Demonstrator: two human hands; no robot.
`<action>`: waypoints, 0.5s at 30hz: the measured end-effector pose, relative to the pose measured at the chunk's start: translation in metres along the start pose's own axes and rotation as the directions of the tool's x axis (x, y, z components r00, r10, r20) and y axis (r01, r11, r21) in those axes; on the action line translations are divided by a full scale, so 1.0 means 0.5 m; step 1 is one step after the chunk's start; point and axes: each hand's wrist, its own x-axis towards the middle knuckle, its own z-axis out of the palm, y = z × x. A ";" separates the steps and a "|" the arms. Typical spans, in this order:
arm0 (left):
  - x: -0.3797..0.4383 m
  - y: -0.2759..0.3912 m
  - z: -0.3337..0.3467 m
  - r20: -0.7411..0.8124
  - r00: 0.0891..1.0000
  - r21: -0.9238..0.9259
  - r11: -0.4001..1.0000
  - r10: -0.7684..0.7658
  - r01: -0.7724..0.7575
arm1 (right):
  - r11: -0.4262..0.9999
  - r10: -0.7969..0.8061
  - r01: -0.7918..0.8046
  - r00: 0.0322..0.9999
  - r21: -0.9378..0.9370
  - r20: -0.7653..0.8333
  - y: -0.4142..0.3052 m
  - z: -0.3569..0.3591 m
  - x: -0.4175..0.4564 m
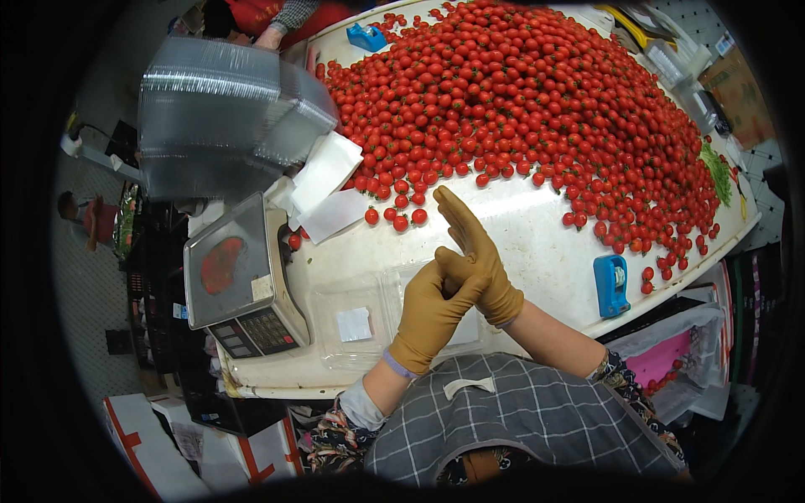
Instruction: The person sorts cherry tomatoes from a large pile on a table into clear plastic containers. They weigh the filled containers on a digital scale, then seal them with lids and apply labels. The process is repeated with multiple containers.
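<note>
Both my hands wear mustard-coloured gloves and meet above the white table [534, 251]. My left hand [434, 308] is curled around the thumb side of my right hand [475, 248], gripping its glove. The fingers of my right hand are stretched out toward the tomatoes, and it holds nothing. Below the hands lies an open clear plastic clamshell container [327, 302], partly hidden by my left hand. A white pad [355, 324] sits in its left half. A large heap of cherry tomatoes [490, 88] spreads beyond my fingertips, with several loose ones at its near edge.
A digital scale [236, 270] with a metal pan stands at left. Behind it are stacked clear plastic containers [207, 119] and white paper sheets [327, 173]. Blue tape dispensers sit at right [611, 286] and far back [366, 38]. Another person's hand [269, 39] shows behind the stacks.
</note>
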 end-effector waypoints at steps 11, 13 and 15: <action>0.019 0.054 -0.023 0.112 0.994 0.450 0.891 0.013 -0.062 | 0.964 0.128 -0.155 0.983 0.218 0.130 -0.011 0.002 -0.014; 0.017 0.056 -0.014 0.151 0.971 0.556 0.796 0.186 -0.239 | 0.885 0.153 -0.230 0.965 0.405 0.215 -0.006 0.006 -0.026; 0.019 0.054 -0.011 0.252 0.911 0.651 0.639 0.328 -0.410 | 0.791 0.183 -0.314 0.940 0.525 0.286 0.015 0.002 -0.027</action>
